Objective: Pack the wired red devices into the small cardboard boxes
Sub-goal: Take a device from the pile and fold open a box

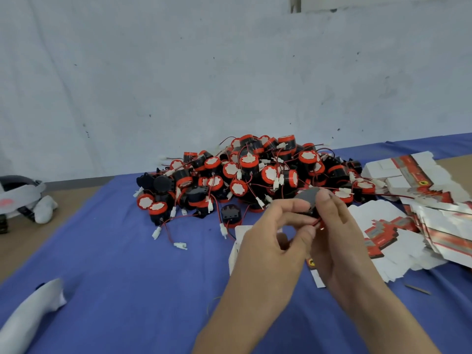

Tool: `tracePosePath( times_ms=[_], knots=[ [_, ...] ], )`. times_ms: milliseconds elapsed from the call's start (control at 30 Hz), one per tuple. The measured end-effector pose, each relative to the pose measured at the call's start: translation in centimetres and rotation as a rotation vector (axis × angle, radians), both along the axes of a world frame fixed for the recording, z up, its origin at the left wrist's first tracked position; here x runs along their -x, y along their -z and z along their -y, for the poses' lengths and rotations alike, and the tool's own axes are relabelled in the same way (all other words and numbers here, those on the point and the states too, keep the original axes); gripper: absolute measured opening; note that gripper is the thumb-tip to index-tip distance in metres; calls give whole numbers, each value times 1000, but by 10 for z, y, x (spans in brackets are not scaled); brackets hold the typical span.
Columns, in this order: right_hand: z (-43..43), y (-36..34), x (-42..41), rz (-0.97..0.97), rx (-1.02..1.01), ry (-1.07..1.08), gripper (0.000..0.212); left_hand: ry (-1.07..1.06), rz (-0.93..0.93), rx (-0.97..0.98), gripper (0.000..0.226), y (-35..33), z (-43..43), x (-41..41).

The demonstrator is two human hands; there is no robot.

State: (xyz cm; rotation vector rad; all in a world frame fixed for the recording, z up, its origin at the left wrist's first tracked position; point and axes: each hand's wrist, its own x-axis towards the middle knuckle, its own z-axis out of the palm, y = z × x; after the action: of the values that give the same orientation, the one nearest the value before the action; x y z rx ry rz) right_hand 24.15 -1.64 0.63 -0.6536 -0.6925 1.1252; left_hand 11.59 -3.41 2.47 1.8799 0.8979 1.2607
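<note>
Left hand (275, 236) and right hand (339, 236) both gripped one wired device (307, 198) | held over the blue cloth (115, 251) — just near of the device pile (255, 172) | flat cardboard boxes (419, 180) lay at right.

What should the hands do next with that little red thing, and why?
Probably tuck the loose red wire against the device. The left hand and right hand both hold it, the wire hangs below, and a white carton lies underneath.
</note>
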Motion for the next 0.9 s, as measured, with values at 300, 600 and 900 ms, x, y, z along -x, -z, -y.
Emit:
tracePosePath(
  times_ms=[300,600,900],
  knots=[
    [3,4,19,-222,82,-180,76,-89,-97,-26,5,21,-8,18],
    [7,2,31,-276,74,-276,57,-213,-118,-172,12,20,-6,55],
    [23,-2,17,-178,52,-410,43,154,16,-81,39,-5,4,59]
  ],
)
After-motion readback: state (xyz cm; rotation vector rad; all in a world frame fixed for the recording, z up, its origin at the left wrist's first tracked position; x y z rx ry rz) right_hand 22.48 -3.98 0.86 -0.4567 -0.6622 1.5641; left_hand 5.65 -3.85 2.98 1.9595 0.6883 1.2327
